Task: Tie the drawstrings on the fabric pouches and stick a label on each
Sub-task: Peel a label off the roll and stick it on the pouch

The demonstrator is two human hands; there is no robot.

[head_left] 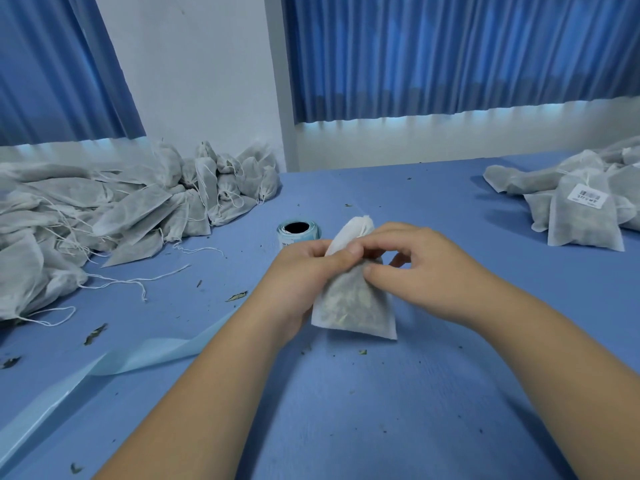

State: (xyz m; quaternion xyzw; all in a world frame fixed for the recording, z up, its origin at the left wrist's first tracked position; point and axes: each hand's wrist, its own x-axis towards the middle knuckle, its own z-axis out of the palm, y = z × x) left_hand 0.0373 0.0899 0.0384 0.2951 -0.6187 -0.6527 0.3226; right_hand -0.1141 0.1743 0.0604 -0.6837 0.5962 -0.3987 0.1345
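Open blue table [398, 410] near the person; left heap [104, 209] and right heap [581, 209] crowd its sides; the pouch [353, 303] stands mid-table, long axis tilted away, neck up; left hand [301, 271] grips its side; right hand [415, 268] pinches its neck.

It was a small hand-packing workroom. A blue-covered surface [346, 410] carried a big heap of tied fabric pouches [104, 209] well to the left of the left hand [301, 271]. A smaller heap [554, 188] lay far to the right of the right hand [426, 271], its front pouch bearing a barcode label [587, 196]. A roll of labels [299, 232] stood just beyond the hands, backing paper [138, 358] trailed to their left, and dried leaf bits [237, 296] were scattered around them. Blue curtains [450, 53] and a plain white wall [194, 64] stood beyond.
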